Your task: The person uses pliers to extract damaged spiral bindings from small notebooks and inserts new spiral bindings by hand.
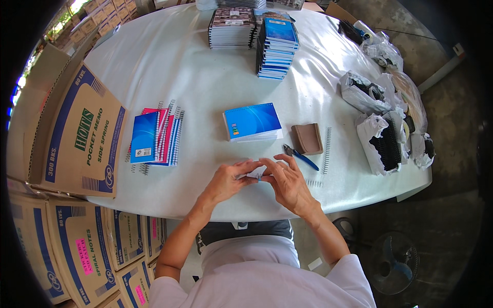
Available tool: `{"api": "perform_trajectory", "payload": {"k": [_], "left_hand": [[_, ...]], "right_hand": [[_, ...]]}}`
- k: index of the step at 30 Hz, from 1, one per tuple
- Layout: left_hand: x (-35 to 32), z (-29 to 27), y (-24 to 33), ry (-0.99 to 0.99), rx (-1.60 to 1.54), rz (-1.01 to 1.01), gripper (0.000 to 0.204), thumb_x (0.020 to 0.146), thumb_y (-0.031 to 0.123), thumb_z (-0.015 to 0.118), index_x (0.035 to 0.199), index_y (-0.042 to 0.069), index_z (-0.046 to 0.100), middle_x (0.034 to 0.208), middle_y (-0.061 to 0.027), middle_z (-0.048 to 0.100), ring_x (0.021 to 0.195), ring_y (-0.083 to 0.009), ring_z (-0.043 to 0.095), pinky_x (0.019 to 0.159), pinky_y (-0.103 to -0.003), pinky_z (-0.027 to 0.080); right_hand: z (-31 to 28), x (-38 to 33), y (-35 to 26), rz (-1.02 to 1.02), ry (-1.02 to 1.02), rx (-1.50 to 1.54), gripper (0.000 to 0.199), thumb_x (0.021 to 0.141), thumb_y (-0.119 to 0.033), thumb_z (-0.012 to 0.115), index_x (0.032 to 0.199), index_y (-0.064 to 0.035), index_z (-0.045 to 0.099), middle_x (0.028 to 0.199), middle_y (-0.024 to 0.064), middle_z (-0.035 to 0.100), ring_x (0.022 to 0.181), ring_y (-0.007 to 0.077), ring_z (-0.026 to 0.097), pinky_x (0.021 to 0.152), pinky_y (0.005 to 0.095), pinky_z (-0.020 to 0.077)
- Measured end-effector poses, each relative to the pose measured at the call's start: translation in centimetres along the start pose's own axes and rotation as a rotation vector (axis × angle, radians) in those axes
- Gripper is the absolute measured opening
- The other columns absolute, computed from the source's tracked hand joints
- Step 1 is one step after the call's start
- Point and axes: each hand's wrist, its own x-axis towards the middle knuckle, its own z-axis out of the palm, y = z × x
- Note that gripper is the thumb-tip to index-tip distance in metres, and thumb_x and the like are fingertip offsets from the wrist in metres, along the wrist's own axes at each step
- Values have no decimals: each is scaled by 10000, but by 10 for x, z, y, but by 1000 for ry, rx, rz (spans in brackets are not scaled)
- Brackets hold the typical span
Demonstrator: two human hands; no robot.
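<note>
Near the table's front edge, my left hand (225,182) and my right hand (289,186) are closed on a small notepad (255,173) between them. Its white pages and a bit of blue show; fingers hide the rest. Just beyond lies a stack of loose blue-covered pads (253,121) with white pages. Blue-handled cutting pliers (303,157) rest right of it, by a brown block-like piece (308,139). One spiral wire coil (327,150) lies to the right, another coil (314,183) beside my right hand. Blue and red spiral notebooks (145,134) are piled at left.
Tall stacks of notebooks (277,49) stand at the table's far side. White-wrapped bundles of black coils (382,143) line the right edge. A big cardboard carton (84,133) borders the left, with more cartons (84,246) below. A fan (394,262) stands at lower right.
</note>
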Motion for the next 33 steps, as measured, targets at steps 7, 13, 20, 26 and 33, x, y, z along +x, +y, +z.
{"api": "perform_trajectory", "payload": {"k": [7,13,20,26,33], "left_hand": [[1,-23,1,-229,-215,-15,516,811,-22,717,1295,128,621,1251,-58,666,1241,-241,575,1065,-354,459],[-1,-12,-6,-3,-116,49,542,790,-69,725,1288,123,630,1265,-64,657,1205,-168,586,1043,-316,477],[-4,10,-8,183,-296,-68,779,799,-87,723,1474,154,417,1370,-116,571,1232,-173,554,1015,-291,481],[-1,12,-5,242,-347,-130,948,804,-38,751,1558,188,223,1406,-162,527,1239,-175,541,988,-286,491],[-4,9,-6,234,-353,-140,883,827,40,765,1546,159,266,1423,-147,518,1266,-179,522,980,-303,489]], "right_hand": [[-79,12,89,225,-347,-336,678,647,44,798,1251,-205,620,1498,117,410,1402,309,368,1172,502,271],[-99,38,121,537,-563,-63,626,660,-224,881,1242,-296,663,1362,75,565,1291,277,485,1114,448,369],[-42,55,71,177,-750,478,629,827,-530,710,1294,-115,645,1173,140,662,1065,280,607,926,392,459],[-45,62,69,204,-706,546,611,828,-507,709,1297,-120,645,1121,128,685,991,251,637,807,332,478],[-44,63,60,212,-667,451,583,868,-470,690,1290,-72,633,1117,143,671,1030,266,631,887,376,485]]}}
